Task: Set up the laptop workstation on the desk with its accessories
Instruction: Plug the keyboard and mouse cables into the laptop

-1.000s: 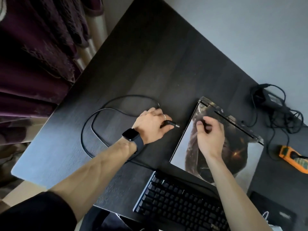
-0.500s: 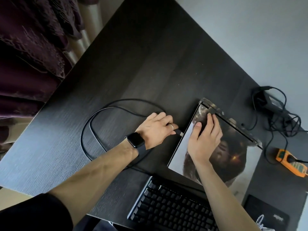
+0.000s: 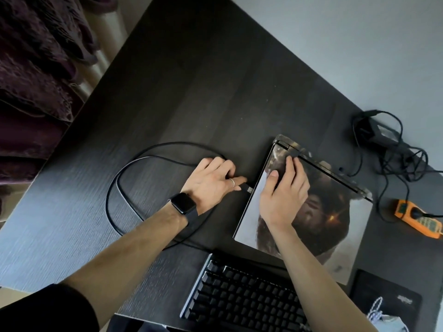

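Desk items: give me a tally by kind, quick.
Laptop, closed: 1
Keyboard: 1
Mouse pad: 1
USB cable held by left hand: 1
Power adapter: 1
Orange power strip: 1
Total: 6

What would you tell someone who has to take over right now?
Left hand: fingers pinch the black cable's metal plug, its tip at the closed picture-covered laptop's left edge; whether it is seated cannot be told.
Right hand: flat on the lid, open.
Black keyboard lies in front of the laptop; the cable loops on the dark wooden desk.
Left: finish plugging in, open the laptop.
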`<state>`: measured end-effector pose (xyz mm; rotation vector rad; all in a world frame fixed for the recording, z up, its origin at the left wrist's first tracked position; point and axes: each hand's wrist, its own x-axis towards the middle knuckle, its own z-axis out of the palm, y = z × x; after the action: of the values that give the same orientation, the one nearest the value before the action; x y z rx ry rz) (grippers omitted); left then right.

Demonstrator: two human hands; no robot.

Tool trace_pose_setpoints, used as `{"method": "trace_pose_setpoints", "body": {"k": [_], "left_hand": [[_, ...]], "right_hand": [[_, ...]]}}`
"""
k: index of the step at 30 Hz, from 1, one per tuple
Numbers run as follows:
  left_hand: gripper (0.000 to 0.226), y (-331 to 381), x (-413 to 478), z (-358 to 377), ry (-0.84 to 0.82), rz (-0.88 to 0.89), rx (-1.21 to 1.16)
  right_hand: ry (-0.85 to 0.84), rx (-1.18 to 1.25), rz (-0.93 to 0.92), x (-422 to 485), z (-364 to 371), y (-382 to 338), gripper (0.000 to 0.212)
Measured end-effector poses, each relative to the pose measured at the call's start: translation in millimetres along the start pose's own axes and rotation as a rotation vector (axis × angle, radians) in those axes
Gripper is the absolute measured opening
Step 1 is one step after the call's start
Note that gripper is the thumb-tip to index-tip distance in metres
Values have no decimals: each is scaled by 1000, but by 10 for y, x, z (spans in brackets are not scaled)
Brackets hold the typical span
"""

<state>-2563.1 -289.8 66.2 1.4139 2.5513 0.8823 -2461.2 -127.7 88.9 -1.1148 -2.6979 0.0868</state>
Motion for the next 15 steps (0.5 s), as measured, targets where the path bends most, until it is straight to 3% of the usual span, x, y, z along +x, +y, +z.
{"method": "trace_pose_setpoints", "body": {"k": [3, 12, 15], "left_hand": [[32, 52, 1, 5, -11, -5, 30], [33, -39, 106, -40, -58, 306, 204], [42, -13, 51, -17, -39, 274, 186]], "right_hand": [[2, -21, -7, -4, 12, 4, 46], [-5, -38, 15, -17, 3, -12, 48], [-4, -34, 24, -18, -4, -22, 48]]}}
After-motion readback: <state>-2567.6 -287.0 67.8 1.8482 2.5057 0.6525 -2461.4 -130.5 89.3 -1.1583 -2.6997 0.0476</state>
